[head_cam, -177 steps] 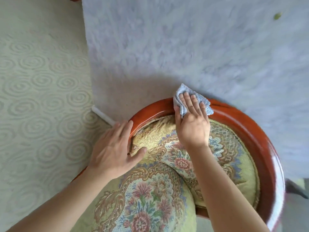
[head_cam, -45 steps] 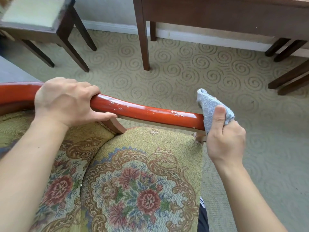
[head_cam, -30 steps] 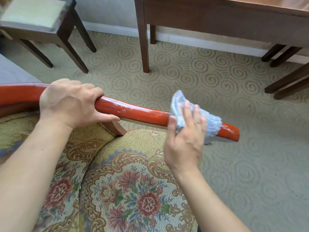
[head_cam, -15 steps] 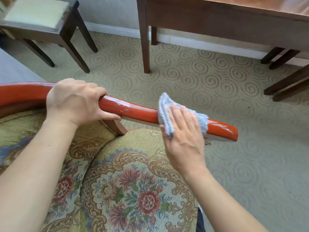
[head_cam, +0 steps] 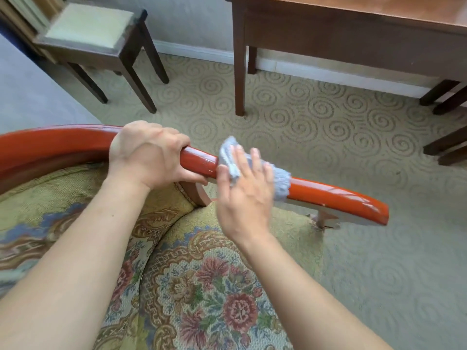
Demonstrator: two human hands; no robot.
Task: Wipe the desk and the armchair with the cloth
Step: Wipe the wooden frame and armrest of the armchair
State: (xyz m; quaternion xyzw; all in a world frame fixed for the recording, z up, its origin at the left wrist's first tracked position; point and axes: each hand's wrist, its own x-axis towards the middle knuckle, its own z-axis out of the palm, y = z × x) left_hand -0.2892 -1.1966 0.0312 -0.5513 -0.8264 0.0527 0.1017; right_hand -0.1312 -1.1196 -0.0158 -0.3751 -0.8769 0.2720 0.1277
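Head view: the right hand, fingers flat and spread, presses the blue cloth onto the armchair's red armrest, while the left hand is wrapped around the rail. Armchair wiping appears underway (the desk stands beyond); next, probably another stroke toward the armrest's tip.

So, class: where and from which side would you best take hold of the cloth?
Probably the bunched end of the cloth sticking up past the right hand, pinched from above: it stands clear of the armrest, while the rest lies flat under the palm.
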